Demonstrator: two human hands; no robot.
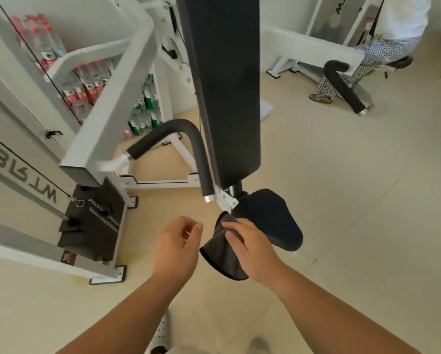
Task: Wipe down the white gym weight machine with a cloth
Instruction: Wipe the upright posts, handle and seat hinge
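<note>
A dark grey cloth (pixel 223 254) hangs from my right hand (pixel 250 247), which grips its upper part just below the machine's white bracket (pixel 225 199). My left hand (pixel 179 245) hovers beside the cloth with fingers loosely curled and holds nothing. The white gym machine (pixel 112 98) fills the left and centre, with a tall black back pad (pixel 224 85), a black seat (pixel 270 218) behind my right hand, foam-covered handles (pixel 188 139) and a black weight stack (pixel 94 221).
Packs of water bottles (pixel 86 80) sit behind the frame at the left. A second white machine (pixel 316 49) stands at the back right, where another person (pixel 383 52) in patterned trousers bends over. Beige floor (pixel 354 200) stretches to the right.
</note>
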